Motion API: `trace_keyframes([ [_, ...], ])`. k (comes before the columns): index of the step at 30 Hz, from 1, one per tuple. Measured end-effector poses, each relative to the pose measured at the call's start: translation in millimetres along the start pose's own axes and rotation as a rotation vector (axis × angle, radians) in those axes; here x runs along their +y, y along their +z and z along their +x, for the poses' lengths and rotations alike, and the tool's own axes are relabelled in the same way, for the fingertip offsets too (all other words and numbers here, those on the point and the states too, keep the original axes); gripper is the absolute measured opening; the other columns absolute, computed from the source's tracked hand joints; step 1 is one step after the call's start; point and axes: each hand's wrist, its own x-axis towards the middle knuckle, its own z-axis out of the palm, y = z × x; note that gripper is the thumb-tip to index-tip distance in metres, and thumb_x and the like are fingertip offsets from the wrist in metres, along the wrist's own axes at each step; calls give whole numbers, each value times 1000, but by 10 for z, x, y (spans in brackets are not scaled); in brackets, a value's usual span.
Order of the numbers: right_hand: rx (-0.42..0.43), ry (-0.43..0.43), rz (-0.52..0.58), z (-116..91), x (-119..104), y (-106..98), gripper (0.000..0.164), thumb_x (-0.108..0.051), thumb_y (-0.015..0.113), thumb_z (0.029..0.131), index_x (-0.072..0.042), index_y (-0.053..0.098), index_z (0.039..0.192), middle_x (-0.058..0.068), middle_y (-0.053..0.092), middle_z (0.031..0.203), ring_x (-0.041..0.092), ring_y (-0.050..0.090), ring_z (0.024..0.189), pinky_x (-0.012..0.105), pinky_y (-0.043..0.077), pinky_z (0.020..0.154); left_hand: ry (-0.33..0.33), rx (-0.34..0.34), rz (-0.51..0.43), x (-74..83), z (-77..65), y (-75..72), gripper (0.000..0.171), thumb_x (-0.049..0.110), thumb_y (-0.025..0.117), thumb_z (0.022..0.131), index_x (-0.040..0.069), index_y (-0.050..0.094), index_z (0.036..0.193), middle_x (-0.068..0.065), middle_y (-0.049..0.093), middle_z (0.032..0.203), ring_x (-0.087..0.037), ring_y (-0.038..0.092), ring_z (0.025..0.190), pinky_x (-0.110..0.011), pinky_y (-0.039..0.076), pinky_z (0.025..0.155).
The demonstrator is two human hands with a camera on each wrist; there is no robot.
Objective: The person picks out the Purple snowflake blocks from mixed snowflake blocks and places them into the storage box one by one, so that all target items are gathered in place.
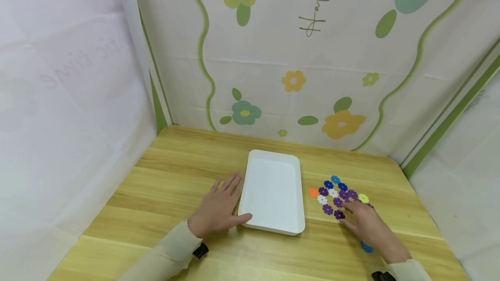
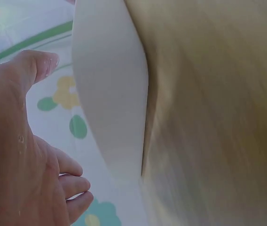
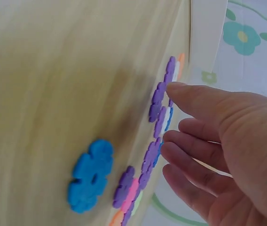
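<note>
A shallow white tray (image 1: 271, 190) lies on the wooden table. My left hand (image 1: 219, 208) is at its left side with fingers straight and spread, the thumb over the near left corner. To the right of the tray lies a loose group of flat, notched flower-shaped plastic discs. My right hand (image 1: 370, 225) hovers over the near side of this group, its fingers loosely bent and nothing gripped. In the right wrist view the thumb tip overlaps a purple disc (image 3: 157, 101). A blue disc (image 3: 91, 176) sits apart, nearer the wrist.
The group includes an orange disc (image 1: 314, 192), a white disc (image 1: 322, 199), a yellow disc (image 1: 363, 198) and several purple and blue ones; my right hand hides some. A white cloth backdrop (image 1: 250, 55) with printed flowers rises behind the table (image 1: 187, 159), with cloth on both sides.
</note>
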Motion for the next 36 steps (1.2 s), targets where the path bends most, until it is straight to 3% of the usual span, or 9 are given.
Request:
trace_keyframes([
  [8, 36, -7, 25, -8, 8, 109, 40, -20, 88, 85, 2, 75, 117, 19, 77, 113, 39, 73, 106, 56, 61, 93, 9, -38, -30, 62, 25, 154, 102, 73, 47, 101, -1, 22, 167, -17, 18, 177, -32, 18, 166, -57, 25, 132],
  [14, 1, 5, 33, 16, 27, 128, 37, -19, 85, 89, 2, 75, 118, 19, 77, 114, 40, 73, 107, 58, 60, 93, 25, -45, -36, 90, 28, 175, 103, 73, 45, 101, -4, 22, 166, -22, 18, 176, -36, 19, 165, -53, 27, 132],
  [20, -75, 45, 117, 87, 67, 71, 34, -16, 87, 86, -1, 77, 115, 11, 78, 108, 25, 75, 94, 44, 64, 82, 32, -37, -40, 103, 27, 188, 103, 71, 47, 102, -7, 24, 164, -25, 20, 175, -38, 21, 164, -54, 30, 130],
  [26, -148, 110, 200, 144, 122, 5, 32, -20, 87, 87, -8, 78, 115, 2, 77, 105, 14, 71, 91, 33, 63, 76, 54, -4, -47, 101, 27, 232, 104, 74, 44, 102, -9, 25, 163, -27, 21, 174, -40, 24, 163, -55, 33, 128],
  [33, -188, 47, 290, 210, 171, -77, 5, -19, 82, 93, -17, 78, 95, -8, 69, 86, -1, 57, 72, 22, 51, 61, 65, 1, -60, 106, 19, 217, 103, 72, 45, 102, -9, 26, 163, -28, 22, 173, -42, 25, 162, -56, 34, 127],
  [36, -189, -12, 327, 272, 146, -140, 7, -17, 77, 97, -17, 75, 90, -7, 70, 84, -2, 58, 71, 21, 52, 61, 57, -18, -60, 113, 16, 185, 103, 70, 48, 102, -10, 25, 163, -28, 21, 174, -41, 24, 162, -55, 33, 128],
])
